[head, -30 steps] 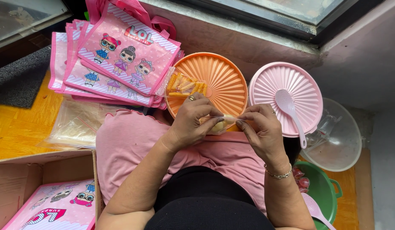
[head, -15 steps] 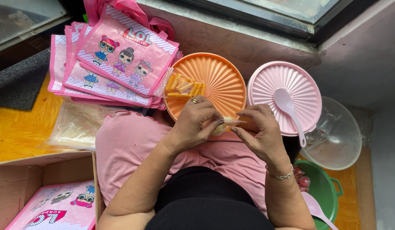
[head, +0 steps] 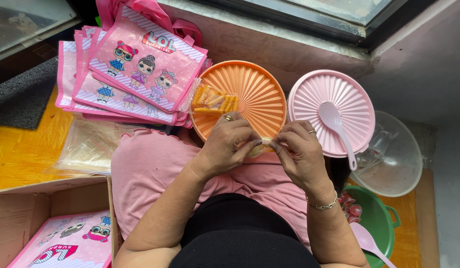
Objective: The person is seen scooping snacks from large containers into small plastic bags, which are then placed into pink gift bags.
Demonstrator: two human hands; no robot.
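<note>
Left hand [head: 225,146] and right hand [head: 299,149] both pinch a small clear snack bag [head: 259,147] over the orange lid [head: 254,94]; light, crinkly, slippery, best gripped at its edges.

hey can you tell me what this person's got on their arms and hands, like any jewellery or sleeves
Both forearms are bare, with no sleeves showing. The left hand wears a gold-coloured ring with a raised top. The right hand wears a thin plain band on one finger, and a slim beaded chain bracelet circles that wrist.
</note>
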